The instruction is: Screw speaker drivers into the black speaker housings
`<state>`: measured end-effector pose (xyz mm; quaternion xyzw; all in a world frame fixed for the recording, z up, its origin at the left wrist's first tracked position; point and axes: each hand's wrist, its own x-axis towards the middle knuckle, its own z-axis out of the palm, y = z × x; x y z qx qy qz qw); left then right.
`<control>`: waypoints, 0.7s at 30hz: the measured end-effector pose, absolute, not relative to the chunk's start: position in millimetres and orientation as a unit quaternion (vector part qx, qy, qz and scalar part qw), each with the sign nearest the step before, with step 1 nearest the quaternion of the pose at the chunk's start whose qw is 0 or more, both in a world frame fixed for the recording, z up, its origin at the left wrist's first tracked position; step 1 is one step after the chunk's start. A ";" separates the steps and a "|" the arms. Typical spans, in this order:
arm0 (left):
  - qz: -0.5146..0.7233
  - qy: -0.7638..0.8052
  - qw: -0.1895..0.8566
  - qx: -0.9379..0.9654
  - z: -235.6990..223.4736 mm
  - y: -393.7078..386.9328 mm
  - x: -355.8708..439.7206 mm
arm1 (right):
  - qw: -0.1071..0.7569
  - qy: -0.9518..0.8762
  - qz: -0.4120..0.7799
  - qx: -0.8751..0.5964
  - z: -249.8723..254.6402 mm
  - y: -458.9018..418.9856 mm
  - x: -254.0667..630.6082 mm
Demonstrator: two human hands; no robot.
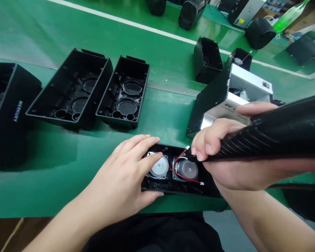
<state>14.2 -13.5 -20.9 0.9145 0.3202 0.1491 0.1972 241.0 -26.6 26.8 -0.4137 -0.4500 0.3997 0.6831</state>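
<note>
My left hand [127, 171] spans the left end of a black speaker housing [170, 185], thumb on its near edge and fingers over the far side. Inside lie two round speaker drivers, a left one [160, 167] partly under my fingers and a right one [189, 170]. Thin red wires [185, 176] with white plugs cross the right driver. My right hand [225, 168] is wrapped around a thick black, ribbed electric screwdriver [275, 129], which slants over the housing's right end. Its tip is hidden or too dark to make out.
Two open black housings [123, 92] [76, 87] stand on the green table [68, 189], behind my left hand. A larger MERKURY housing [23, 105] is at far left. A silver-black machine [215, 101] stands behind my right hand. More housings [208, 59] stand farther back.
</note>
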 end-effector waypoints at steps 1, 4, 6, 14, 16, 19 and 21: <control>0.145 0.321 0.197 0.915 -20.4 -13.2 14.5 | 0.677 -0.454 0.406 -0.413 26.3 -25.6 239.1; 0.132 0.323 0.196 0.916 -18.6 -12.7 15.1 | 0.680 -0.465 0.401 -0.400 20.0 -25.0 235.7; 0.130 0.323 0.195 0.917 -17.7 -12.8 15.2 | 0.688 -0.468 0.400 -0.384 13.8 -25.8 236.4; 0.130 0.330 0.193 0.915 -17.7 -12.6 15.5 | 0.674 -0.493 0.431 -0.341 -5.2 -29.6 241.8; 0.138 0.323 0.189 0.917 -18.9 -12.7 14.5 | 0.677 -0.505 0.420 -0.330 -11.3 -29.9 236.9; 0.157 0.314 0.171 0.921 -23.0 -13.0 12.2 | 0.684 -0.516 0.404 -0.320 -7.4 -31.1 234.3; 0.169 0.312 0.157 0.922 -26.3 -12.9 11.1 | 0.696 -0.500 0.396 -0.330 10.9 -34.8 242.8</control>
